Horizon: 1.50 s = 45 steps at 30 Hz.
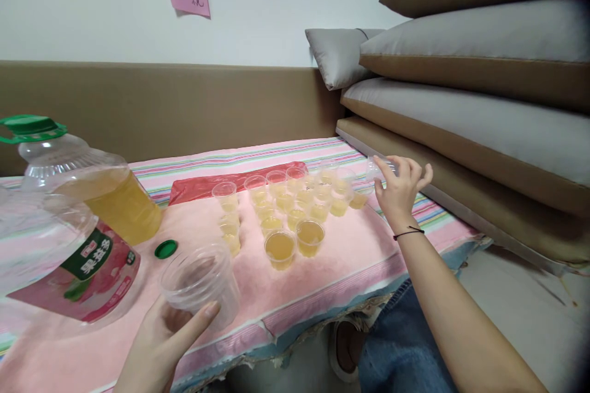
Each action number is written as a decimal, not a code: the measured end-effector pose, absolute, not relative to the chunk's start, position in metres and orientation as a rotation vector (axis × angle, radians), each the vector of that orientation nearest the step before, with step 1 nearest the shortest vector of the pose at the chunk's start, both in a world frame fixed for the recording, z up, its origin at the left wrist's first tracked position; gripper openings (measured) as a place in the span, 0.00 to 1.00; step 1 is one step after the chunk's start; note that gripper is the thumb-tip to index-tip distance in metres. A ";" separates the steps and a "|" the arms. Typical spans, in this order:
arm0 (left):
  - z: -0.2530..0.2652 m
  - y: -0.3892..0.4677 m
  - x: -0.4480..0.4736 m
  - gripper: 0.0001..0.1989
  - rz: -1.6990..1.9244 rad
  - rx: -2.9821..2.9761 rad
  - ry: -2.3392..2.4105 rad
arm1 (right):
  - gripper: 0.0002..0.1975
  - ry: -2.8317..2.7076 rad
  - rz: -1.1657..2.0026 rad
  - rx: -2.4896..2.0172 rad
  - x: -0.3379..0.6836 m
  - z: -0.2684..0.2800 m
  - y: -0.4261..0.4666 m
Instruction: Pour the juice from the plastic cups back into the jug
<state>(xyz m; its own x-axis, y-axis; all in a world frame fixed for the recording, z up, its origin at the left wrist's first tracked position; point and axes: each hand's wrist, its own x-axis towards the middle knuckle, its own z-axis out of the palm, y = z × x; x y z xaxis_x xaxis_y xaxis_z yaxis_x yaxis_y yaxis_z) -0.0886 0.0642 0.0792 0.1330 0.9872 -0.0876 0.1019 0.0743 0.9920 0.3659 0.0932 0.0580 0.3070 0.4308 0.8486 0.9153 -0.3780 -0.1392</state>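
Note:
My left hand (170, 334) is wrapped round a stack of clear plastic cups (203, 279), held low over the pink cloth. At the far right end of the group of cups, my right hand (401, 187) grips a single clear plastic cup (378, 167) by its side, fingers closed on it. Between the hands stand several clear cups of yellow juice (295, 196) in uneven rows. Two cups at the front, one a juice cup (280, 249), look fuller than those behind. A shorter row of cups (228, 221) stands to the left.
A big juice bottle with a green cap (122, 196) stands at left, behind an uncapped-looking labelled bottle (92, 276). A loose green cap (166, 249) lies beside them. Red plastic (239, 179) lies behind the cups. Stacked cushions (461, 92) rise at right.

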 end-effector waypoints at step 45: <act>0.081 0.038 -0.024 0.34 0.849 1.493 0.741 | 0.30 -1.314 1.350 -0.755 0.174 0.095 0.026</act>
